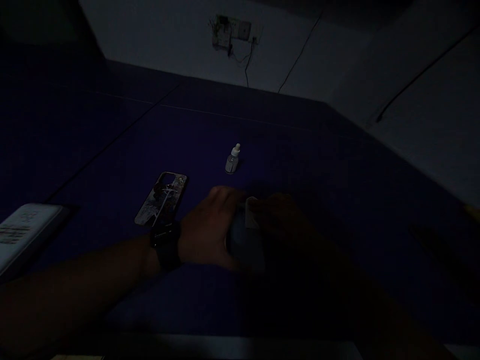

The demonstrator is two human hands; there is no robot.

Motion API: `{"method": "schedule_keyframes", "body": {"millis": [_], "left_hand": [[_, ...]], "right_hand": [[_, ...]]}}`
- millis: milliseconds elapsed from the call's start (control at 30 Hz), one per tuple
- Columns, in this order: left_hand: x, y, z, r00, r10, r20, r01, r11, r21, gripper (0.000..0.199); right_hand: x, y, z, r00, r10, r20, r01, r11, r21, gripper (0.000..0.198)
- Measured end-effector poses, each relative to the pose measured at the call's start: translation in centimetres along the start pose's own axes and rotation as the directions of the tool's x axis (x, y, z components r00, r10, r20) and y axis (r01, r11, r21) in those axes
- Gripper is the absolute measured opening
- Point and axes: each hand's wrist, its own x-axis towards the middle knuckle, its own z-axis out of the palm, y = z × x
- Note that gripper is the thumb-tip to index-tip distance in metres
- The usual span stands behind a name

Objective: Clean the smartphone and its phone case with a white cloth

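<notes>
In dim light, a flat dark slab that looks like a phone (pixel 245 247) lies under both hands. My left hand (pixel 210 227), with a black watch (pixel 167 244) at the wrist, closes around the phone's left edge. Deep in shadow, my right hand (pixel 283 215) presses a small pale cloth or tissue (pixel 252 214) against the upper part of the phone. Left of the hands a patterned phone case (pixel 161 199) rests on the surface. A small dropper bottle (pixel 232 161) with a white cap stands upright beyond the hands.
Everything rests on a dark blue-purple surface (pixel 187 135). A white box or case with printed marks (pixel 28 232) sits at the left edge. Sockets with plugged cables (pixel 240 30) are on the back wall. A dark long shape (pixel 431 245), hard to make out, lies at right.
</notes>
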Motion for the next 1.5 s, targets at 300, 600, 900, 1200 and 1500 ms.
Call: {"method": "schedule_keyframes", "body": {"millis": [300,600,900,1200,1500], "left_hand": [[-1.4,-1.9,2.7,0.983,-0.095,0.156,0.079,0.992,0.101,0.145],[-1.8,-2.4,3.4,0.988,-0.100,0.121,0.086,0.990,0.116,0.148],[-2.0,-2.6,3.6,0.993,-0.058,0.099,0.043,0.989,0.141,0.149],[-1.8,-2.7,3.7,0.998,-0.023,0.057,0.016,0.991,0.130,0.149],[-1.6,-2.7,3.4,0.996,-0.046,0.075,0.037,0.993,0.116,0.150]], "right_hand": [[-0.7,-0.5,-0.9,0.987,-0.147,0.072,0.139,0.985,0.103,0.029],[-1.4,-0.2,-1.1,0.990,-0.108,0.090,0.097,0.988,0.122,0.030],[-1.3,-0.7,-1.5,0.993,0.001,0.118,0.000,1.000,-0.006,0.037],[-1.8,-1.6,-2.7,0.972,-0.037,0.230,0.025,0.998,0.056,0.041],[-2.8,-2.5,-4.0,0.916,0.028,0.400,-0.111,0.976,0.186,0.050]]}}
